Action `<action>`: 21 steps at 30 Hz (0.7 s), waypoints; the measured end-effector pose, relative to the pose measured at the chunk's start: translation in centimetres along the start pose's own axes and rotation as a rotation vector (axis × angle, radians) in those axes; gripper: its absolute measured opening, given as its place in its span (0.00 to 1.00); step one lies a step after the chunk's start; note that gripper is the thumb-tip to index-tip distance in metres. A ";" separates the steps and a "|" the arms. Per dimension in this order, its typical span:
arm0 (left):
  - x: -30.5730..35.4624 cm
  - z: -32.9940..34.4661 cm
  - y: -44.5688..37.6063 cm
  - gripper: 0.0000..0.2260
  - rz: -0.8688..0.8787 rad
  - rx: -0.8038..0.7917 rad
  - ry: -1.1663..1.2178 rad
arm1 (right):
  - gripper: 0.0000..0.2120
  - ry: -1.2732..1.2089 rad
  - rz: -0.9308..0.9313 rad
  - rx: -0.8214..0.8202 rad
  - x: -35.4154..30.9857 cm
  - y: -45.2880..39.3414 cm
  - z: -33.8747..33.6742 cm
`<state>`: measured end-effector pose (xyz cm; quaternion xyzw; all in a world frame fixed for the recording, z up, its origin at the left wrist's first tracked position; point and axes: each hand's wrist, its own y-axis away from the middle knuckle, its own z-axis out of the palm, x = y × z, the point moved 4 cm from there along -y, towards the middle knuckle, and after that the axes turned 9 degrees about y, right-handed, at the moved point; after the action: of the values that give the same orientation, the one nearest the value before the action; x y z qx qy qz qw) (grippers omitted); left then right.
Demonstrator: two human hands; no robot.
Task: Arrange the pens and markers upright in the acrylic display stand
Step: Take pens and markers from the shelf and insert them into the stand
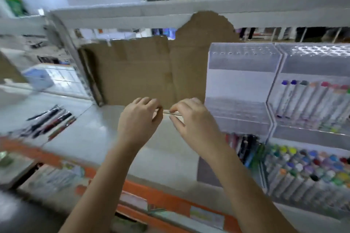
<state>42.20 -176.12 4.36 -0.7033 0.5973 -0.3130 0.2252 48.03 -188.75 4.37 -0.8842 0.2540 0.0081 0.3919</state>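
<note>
Both my hands meet over the white shelf, in front of a cardboard box. My left hand (pixel 141 117) has its fingers curled round one end of a thin pale pen-like stick (pixel 173 113). My right hand (pixel 191 119) pinches the other end between thumb and fingertips. The stick lies level between them; blur hides what it is exactly. To the right stands the tiered acrylic display stand (pixel 240 89), its nearest section empty. The section beside it holds a row of colour-capped markers (pixel 310 100). Lower tiers hold several more markers (pixel 306 172).
A brown cardboard box (pixel 136 73) stands at the back of the shelf. Loose dark and red pens (pixel 51 121) lie on the shelf at the left. An orange shelf edge (pixel 161 198) runs along the front. People stand beyond the top shelf.
</note>
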 end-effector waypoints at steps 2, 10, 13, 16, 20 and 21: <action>-2.7 -0.9 2.1 0.09 -0.050 -0.033 -0.056 | 0.04 -0.044 -0.038 -0.045 -2.7 0.0 2.7; -16.4 -2.2 9.4 0.02 -0.288 -0.282 -0.109 | 0.11 -0.115 -0.066 -0.362 -11.6 0.1 15.0; -21.6 -2.6 11.1 0.09 -0.303 -0.346 -0.200 | 0.12 -0.102 -0.042 -0.460 -14.7 -0.8 19.5; -26.1 -3.4 12.3 0.11 -0.315 -0.384 -0.218 | 0.12 -0.092 -0.026 -0.522 -17.5 -2.0 23.6; -31.8 -4.2 13.3 0.11 -0.349 -0.412 -0.188 | 0.12 -0.116 0.010 -0.563 -20.8 -3.7 28.3; -33.2 -4.3 13.4 0.11 -0.353 -0.412 -0.183 | 0.12 -0.121 0.019 -0.581 -21.6 -4.2 29.4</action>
<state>26.77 -145.81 -7.59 -0.8526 0.4938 -0.1549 0.0725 36.59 -156.35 -8.52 -0.9549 0.2254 0.1366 0.1365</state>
